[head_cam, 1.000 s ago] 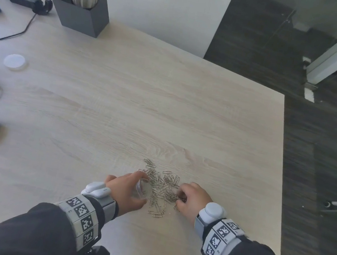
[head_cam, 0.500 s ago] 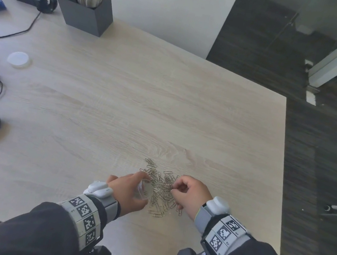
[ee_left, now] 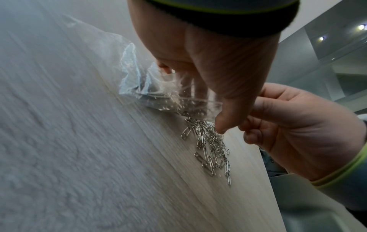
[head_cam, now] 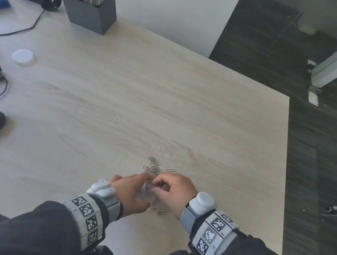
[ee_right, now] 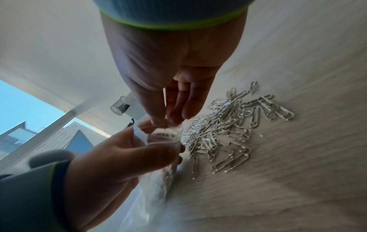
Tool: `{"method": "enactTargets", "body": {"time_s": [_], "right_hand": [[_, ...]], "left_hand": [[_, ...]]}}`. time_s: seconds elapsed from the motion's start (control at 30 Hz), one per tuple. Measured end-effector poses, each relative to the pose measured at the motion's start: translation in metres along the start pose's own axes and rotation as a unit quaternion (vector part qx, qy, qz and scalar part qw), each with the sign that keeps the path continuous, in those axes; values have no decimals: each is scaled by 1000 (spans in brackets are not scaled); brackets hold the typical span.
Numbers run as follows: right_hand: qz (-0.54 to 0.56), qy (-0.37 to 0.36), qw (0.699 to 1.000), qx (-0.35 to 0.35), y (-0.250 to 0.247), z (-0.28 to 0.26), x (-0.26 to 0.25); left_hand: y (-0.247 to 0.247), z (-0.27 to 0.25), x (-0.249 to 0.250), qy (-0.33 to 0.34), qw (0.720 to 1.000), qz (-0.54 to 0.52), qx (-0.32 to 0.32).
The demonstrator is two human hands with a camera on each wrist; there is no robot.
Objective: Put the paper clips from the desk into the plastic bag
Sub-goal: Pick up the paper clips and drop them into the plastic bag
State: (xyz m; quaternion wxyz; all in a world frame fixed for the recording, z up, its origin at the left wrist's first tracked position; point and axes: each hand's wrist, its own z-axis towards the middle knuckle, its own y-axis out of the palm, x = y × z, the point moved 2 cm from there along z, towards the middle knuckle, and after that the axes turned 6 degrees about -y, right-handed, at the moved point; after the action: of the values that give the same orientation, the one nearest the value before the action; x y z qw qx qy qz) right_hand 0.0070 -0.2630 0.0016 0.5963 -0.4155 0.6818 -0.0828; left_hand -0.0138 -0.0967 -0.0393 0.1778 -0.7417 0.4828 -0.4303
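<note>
**Clips could miss a narrow bag mouth**

The desk [head_cam: 166, 105] carries a loose heap of paper clips [ee_right: 228, 130] near its front edge, most of them not yet bagged. The plastic bag [ee_left: 123, 75] lies partly on the desk just beside the heap, a few clips already inside. The left hand [head_cam: 130, 192] holds its mouth, fingers curled round the film. The right hand [head_cam: 175, 192] hangs right at that mouth, fingertips bunched together as if pinching clips.

The likely trouble is a limp mouth sagging shut, so released clips scatter; tangled clips may also drag others off the heap.

Whether the right hand actually holds clips is too blurred to tell, and the hands hide the opening in the head view.
</note>
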Motion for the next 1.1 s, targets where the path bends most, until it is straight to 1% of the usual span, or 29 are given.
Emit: {"method": "enactTargets", "body": {"time_s": [0.07,0.13,0.2,0.3,0.37,0.43,0.57,0.63,0.9,1.0,1.1], "right_hand": [[-20,30,999,33,-7,2,12],[-63,56,995,53,-16,3,29],[-105,85,990,40,-22,2,45],[-134,131,982,-5,-25,-1,61],[-164,128,977,-39,-20,-4,62],[-189,103,975,-62,-12,-6,58],[-218,60,971,-83,6,-11,55],[-217,51,972,-80,10,-10,55],[-177,76,981,-34,3,5,56],[-160,96,982,-15,-3,7,58],[-126,130,983,16,-9,6,62]], "left_hand": [[1,1,-7,-11,1000,-9,-3],[2,2,-15,-25,1000,-13,-3],[-1,2,-19,-30,999,-20,9],[-7,-3,-17,-20,999,-23,22],[-10,-5,-17,-19,999,-26,25],[-9,-4,-21,-22,999,-30,23],[-6,-1,-25,-30,999,-33,24],[-6,-1,-25,-31,999,-35,24],[-8,3,-24,-26,999,-29,33],[-4,7,-29,-39,998,-34,35],[-8,7,-24,-32,998,-29,37]]}}
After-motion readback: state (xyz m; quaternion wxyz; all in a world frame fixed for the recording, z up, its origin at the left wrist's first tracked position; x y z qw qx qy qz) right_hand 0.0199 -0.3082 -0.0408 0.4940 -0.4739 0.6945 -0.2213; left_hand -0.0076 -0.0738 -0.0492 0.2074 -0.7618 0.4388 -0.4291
